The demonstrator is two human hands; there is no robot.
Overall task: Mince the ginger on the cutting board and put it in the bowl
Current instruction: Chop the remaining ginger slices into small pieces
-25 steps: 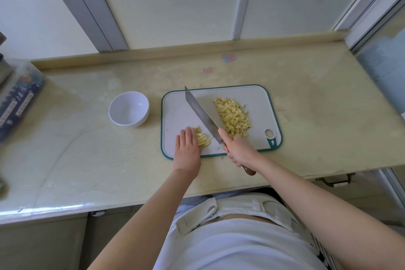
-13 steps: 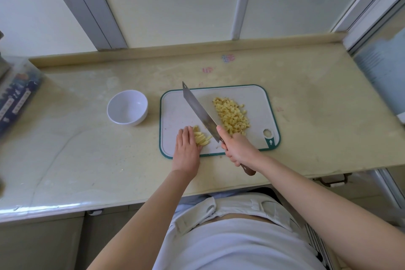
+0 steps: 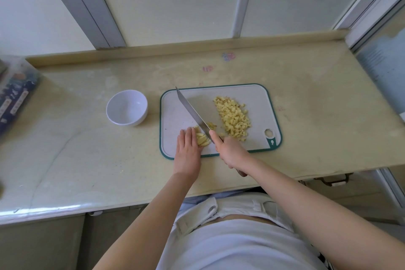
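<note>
A white cutting board (image 3: 175,114) with a green rim lies on the counter. A pile of diced ginger (image 3: 233,119) sits on its right half. A small bundle of ginger strips (image 3: 202,139) lies near its front edge. My left hand (image 3: 187,151) presses on the strips with straight fingers. My right hand (image 3: 230,151) grips the handle of a cleaver (image 3: 191,110). Its blade slants across the board, right beside the strips, and a few cut bits lie just past it. The white bowl (image 3: 127,107) stands empty to the left of the board.
A patterned box (image 3: 15,96) lies at the counter's left edge. A raised ledge and wall panels close off the back. The counter's front edge runs just below my hands.
The cleaver has come down through the strips again, leaving a few more cut bits to the blade's right. My left hand stays on the strips.
</note>
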